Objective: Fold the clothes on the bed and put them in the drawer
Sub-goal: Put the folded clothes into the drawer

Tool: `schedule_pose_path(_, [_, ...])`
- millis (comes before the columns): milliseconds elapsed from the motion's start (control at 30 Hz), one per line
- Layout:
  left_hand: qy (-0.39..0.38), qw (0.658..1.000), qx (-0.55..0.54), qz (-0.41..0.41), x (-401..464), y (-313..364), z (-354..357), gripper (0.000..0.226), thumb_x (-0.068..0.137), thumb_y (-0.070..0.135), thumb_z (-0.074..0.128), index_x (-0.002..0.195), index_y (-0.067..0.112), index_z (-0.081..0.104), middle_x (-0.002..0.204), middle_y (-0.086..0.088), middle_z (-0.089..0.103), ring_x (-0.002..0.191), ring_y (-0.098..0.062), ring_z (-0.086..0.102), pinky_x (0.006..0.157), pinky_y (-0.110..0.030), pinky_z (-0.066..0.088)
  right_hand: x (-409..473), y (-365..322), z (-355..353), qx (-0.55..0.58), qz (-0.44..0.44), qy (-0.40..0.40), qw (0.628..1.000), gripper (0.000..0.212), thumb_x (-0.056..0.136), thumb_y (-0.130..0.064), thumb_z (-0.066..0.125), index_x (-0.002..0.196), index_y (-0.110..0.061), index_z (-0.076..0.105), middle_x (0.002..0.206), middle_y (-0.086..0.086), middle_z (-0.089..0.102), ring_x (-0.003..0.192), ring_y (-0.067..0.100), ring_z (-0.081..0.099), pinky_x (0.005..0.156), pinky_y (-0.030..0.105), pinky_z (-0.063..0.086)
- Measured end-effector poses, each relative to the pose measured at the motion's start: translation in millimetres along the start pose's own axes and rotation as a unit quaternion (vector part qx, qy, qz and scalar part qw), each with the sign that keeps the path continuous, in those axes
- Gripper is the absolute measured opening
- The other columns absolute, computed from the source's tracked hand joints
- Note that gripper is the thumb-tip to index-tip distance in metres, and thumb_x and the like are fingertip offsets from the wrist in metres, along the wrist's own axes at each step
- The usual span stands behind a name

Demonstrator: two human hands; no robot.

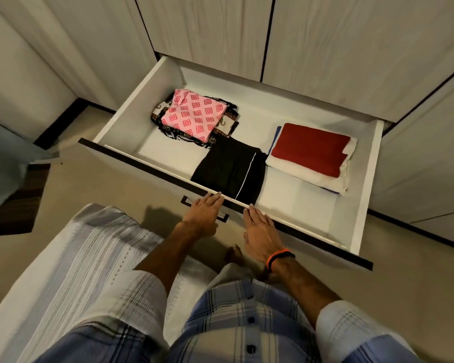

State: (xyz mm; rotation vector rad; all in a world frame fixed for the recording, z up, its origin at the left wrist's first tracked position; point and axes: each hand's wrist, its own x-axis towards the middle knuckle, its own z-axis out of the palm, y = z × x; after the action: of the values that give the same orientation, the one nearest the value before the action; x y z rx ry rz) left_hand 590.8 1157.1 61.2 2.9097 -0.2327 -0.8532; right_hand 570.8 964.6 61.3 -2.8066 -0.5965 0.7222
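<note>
A white drawer (pixel 370 163) stands pulled out from the wardrobe base. Inside lie a folded pink patterned garment (pixel 194 113) on a dark printed cloth at the left, a folded black garment with a white stripe (pixel 228 166) in the middle, and a red folded piece (pixel 309 150) on a stack of white cloth at the right. My left hand (pixel 203 213) lies with straight fingers on the drawer's front edge above the dark handle (pixel 186 203). My right hand (pixel 260 234) rests flat on the same edge, a little to the right. Neither hand holds anything.
Pale wardrobe doors (pixel 220 30) rise behind the drawer. A striped white cloth (pixel 71 260) covers the bed at the lower left. The beige floor (pixel 110 184) lies between bed and drawer. A bare foot (pixel 235 254) shows below the drawer front.
</note>
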Motion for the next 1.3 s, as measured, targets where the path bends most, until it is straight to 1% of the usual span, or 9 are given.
schedule_pose_path(100, [-0.024, 1.000, 0.015, 0.003, -2.5, 0.4, 9.9, 0.098, 0.091, 0.027, 0.063, 0.155, 0.016, -0.011, 0.162, -0.003, -0.020, 0.149, -0.028, -0.014, 0.120, -0.049, 0.005, -6.4, -4.8, 17.1, -0.029, 0.013, 0.010, 0.999, 0.083, 0.094, -0.015, 0.047, 0.156, -0.011, -0.007, 0.163, 0.013, -0.014, 0.151, 0.029, -0.011, 0.118, 0.040, -0.011])
schedule_pose_path(200, [-0.029, 0.999, 0.033, 0.007, -4.8, 0.5, 17.4, 0.103, 0.090, 0.025, 0.063, 0.153, 0.014, -0.017, 0.159, -0.007, -0.028, 0.148, -0.032, -0.019, 0.120, -0.051, 0.008, -8.8, -7.2, 26.7, -0.036, 0.033, 0.006, 0.999, 0.086, 0.095, -0.024, 0.049, 0.155, -0.013, -0.011, 0.163, 0.013, -0.017, 0.151, 0.029, -0.015, 0.115, 0.042, -0.014])
schedule_pose_path(267, [-0.029, 0.999, 0.031, 0.010, -4.1, 0.6, 19.7, 0.103, 0.089, 0.023, 0.062, 0.153, 0.012, -0.018, 0.158, -0.008, -0.030, 0.147, -0.033, -0.021, 0.120, -0.053, 0.011, -7.3, -6.7, 27.5, -0.042, 0.034, -0.004, 0.999, 0.087, 0.095, -0.024, 0.049, 0.155, -0.013, -0.013, 0.163, 0.012, -0.019, 0.150, 0.029, -0.017, 0.116, 0.042, -0.014])
schedule_pose_path(433, [-0.049, 0.998, 0.027, 0.019, 3.6, -2.9, 21.8, 0.107, 0.088, 0.025, 0.065, 0.152, 0.010, -0.019, 0.157, -0.011, -0.032, 0.145, -0.036, -0.023, 0.119, -0.056, 0.017, -4.8, -6.6, 25.1, -0.040, 0.037, -0.018, 0.998, 0.085, 0.093, -0.015, 0.045, 0.154, -0.013, -0.015, 0.161, 0.011, -0.024, 0.149, 0.028, -0.020, 0.119, 0.044, -0.012])
schedule_pose_path(600, [-0.061, 0.997, 0.033, 0.030, 18.0, -6.1, 17.2, 0.113, 0.086, 0.029, 0.070, 0.151, 0.009, -0.020, 0.157, -0.012, -0.031, 0.145, -0.037, -0.023, 0.119, -0.056, 0.016, 3.0, -1.5, 17.6, -0.044, 0.040, -0.029, 0.998, 0.089, 0.090, -0.009, 0.046, 0.154, -0.012, -0.015, 0.161, 0.012, -0.025, 0.149, 0.029, -0.020, 0.122, 0.046, -0.008])
schedule_pose_path(767, [-0.072, 0.996, 0.030, 0.036, 44.5, -3.7, 2.7, 0.111, 0.087, 0.027, 0.068, 0.150, 0.009, -0.022, 0.157, -0.013, -0.032, 0.144, -0.038, -0.024, 0.119, -0.056, 0.016, 19.3, 12.3, -3.9, -0.046, 0.046, -0.047, 0.997, 0.094, 0.090, -0.010, 0.052, 0.154, -0.012, -0.016, 0.160, 0.012, -0.026, 0.149, 0.030, -0.021, 0.121, 0.046, -0.008])
schedule_pose_path(967, [-0.079, 0.995, 0.028, 0.047, 81.9, 0.2, -24.3, 0.112, 0.087, 0.030, 0.068, 0.150, 0.008, -0.022, 0.156, -0.013, -0.032, 0.144, -0.038, -0.023, 0.119, -0.057, 0.016, 49.9, 33.2, -29.2, -0.062, 0.058, -0.062, 0.994, 0.103, 0.085, -0.014, 0.060, 0.154, -0.012, -0.017, 0.160, 0.013, -0.026, 0.149, 0.030, -0.021, 0.119, 0.046, -0.009])
schedule_pose_path(1100, [-0.070, 0.996, 0.024, 0.052, 106.0, 0.7, -39.4, 0.112, 0.087, 0.029, 0.068, 0.151, 0.009, -0.021, 0.157, -0.012, -0.032, 0.145, -0.037, -0.023, 0.118, -0.057, 0.019, 70.6, 47.7, -45.6, -0.073, 0.064, -0.061, 0.993, 0.104, 0.084, -0.017, 0.061, 0.154, -0.012, -0.016, 0.161, 0.013, -0.025, 0.149, 0.030, -0.021, 0.119, 0.046, -0.009])
schedule_pose_path(1300, [-0.084, 0.995, 0.029, 0.051, 143.2, 4.5, -62.2, 0.114, 0.086, 0.030, 0.070, 0.151, 0.008, -0.021, 0.156, -0.012, -0.032, 0.145, -0.038, -0.024, 0.119, -0.056, 0.019, 100.9, 67.6, -71.0, -0.072, 0.069, -0.080, 0.992, 0.103, 0.085, -0.021, 0.061, 0.155, -0.011, -0.015, 0.161, 0.014, -0.024, 0.149, 0.030, -0.019, 0.121, 0.047, -0.007])
